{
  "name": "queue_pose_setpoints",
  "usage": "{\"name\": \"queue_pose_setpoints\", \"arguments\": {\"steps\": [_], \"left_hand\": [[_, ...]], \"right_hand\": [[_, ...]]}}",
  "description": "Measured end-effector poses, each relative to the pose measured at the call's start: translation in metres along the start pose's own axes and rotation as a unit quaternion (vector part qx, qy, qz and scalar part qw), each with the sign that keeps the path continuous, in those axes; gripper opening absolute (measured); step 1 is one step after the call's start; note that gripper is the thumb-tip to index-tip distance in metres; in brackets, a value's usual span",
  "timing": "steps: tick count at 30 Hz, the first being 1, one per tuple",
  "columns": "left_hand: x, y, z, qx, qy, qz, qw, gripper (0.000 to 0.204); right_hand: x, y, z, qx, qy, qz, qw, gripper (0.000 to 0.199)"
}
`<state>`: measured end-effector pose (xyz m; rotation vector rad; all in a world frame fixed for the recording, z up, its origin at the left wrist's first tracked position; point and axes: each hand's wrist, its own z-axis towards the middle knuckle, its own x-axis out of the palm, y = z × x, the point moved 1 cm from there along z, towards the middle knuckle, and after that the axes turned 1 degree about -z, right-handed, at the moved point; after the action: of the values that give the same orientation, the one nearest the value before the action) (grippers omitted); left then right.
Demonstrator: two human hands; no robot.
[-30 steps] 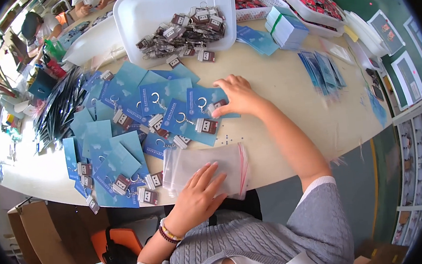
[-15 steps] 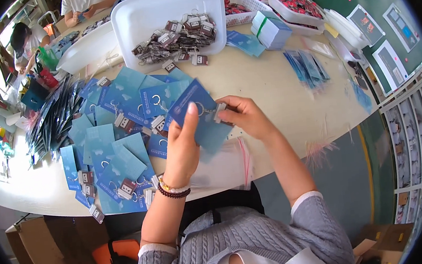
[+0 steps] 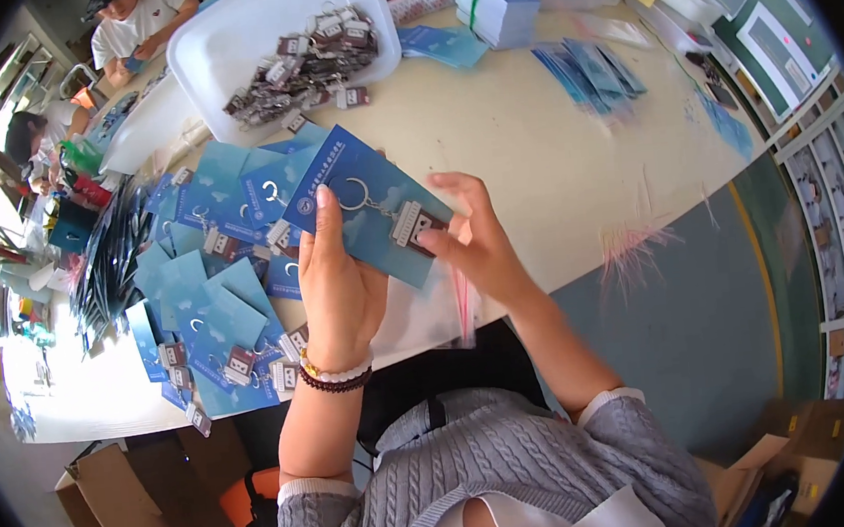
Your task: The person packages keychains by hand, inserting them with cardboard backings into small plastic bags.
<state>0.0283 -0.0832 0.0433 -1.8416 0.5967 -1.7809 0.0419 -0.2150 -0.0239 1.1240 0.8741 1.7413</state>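
Note:
My left hand (image 3: 337,296) holds a blue card (image 3: 380,245) upright, its thumb on the front face. On the card lies a keychain (image 3: 413,224): a silver split ring, a short chain and a brown-and-white cassette-shaped charm. The thumb of my right hand (image 3: 486,253) touches the charm's right edge, while its fingers are spread apart beside the card. Beneath my hands, clear zip bags (image 3: 417,316) with a red seal line lie at the table's front edge. To the left spreads a pile of blue cards (image 3: 183,284), several with similar keychains.
A white bin (image 3: 187,73) of keychains stands at the back. A green-banded card stack (image 3: 501,14) and bagged blue cards (image 3: 588,73) lie farther right. Dark flat packets (image 3: 115,255) fan out at left. Pink strands (image 3: 626,246) hang over the right edge. Other people sit across.
My right hand has loosened its pinch on the charm and its fingers have spread. The card has moved slightly left and its front is more fully shown. The view has shifted right.

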Motion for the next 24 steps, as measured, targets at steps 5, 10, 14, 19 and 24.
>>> {"name": "queue_pose_setpoints", "arguments": {"steps": [5, 10, 14, 19, 24], "left_hand": [[-0.03, 0.024, -0.031, 0.047, 0.051, 0.275, 0.959, 0.056], [-0.048, 0.061, -0.074, 0.133, 0.241, 0.789, 0.549, 0.081], [-0.063, 0.078, -0.081, 0.118, 0.268, 0.847, 0.444, 0.077], [-0.058, 0.074, -0.08, 0.078, 0.269, 0.825, 0.492, 0.068], [-0.067, 0.064, -0.072, 0.08, 0.27, 0.758, 0.589, 0.043]], "right_hand": [[-0.052, 0.026, -0.013, 0.262, 0.078, 0.058, 0.96, 0.036], [-0.11, 0.058, -0.039, 0.258, -0.034, 0.007, 0.966, 0.033], [-0.12, 0.064, -0.066, 0.312, -0.048, -0.036, 0.948, 0.033], [-0.126, 0.072, -0.096, 0.354, -0.074, -0.032, 0.932, 0.035], [-0.125, 0.078, -0.114, 0.38, -0.099, -0.023, 0.919, 0.035]]}}
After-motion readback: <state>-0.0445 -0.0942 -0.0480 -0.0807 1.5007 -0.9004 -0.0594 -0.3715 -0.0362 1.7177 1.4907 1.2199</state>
